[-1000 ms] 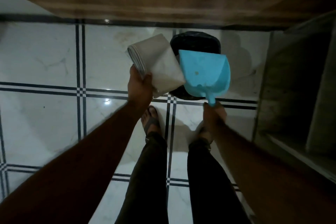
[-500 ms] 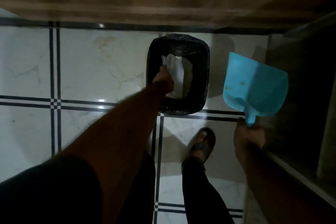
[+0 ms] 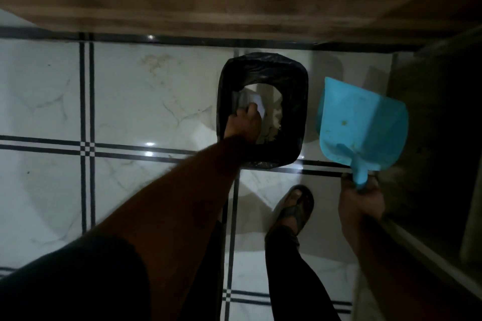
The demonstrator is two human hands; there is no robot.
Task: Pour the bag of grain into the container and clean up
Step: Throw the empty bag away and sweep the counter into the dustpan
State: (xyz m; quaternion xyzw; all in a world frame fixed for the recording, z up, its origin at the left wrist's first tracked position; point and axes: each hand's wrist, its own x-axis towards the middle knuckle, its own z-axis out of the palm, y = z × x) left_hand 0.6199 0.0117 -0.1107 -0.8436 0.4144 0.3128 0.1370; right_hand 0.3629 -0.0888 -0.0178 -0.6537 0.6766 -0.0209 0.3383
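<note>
We see the left hand [image 3: 243,124] reaching down into the mouth of a bin [image 3: 300,101] lined with a black bag, which stands on the tiled floor [image 3: 156,101] near the far wall. Its fingers are curled round the pale, crumpled bag [image 3: 257,104], which now sits inside the bin among other light-coloured rubbish. The right hand [image 3: 361,203] grips the handle of a blue dustpan [image 3: 362,125], held just right of the bin with its scoop pointing away from us. A sandalled foot [image 3: 297,210] stands on the floor between the two arms, nearer to us than the bin.
</note>
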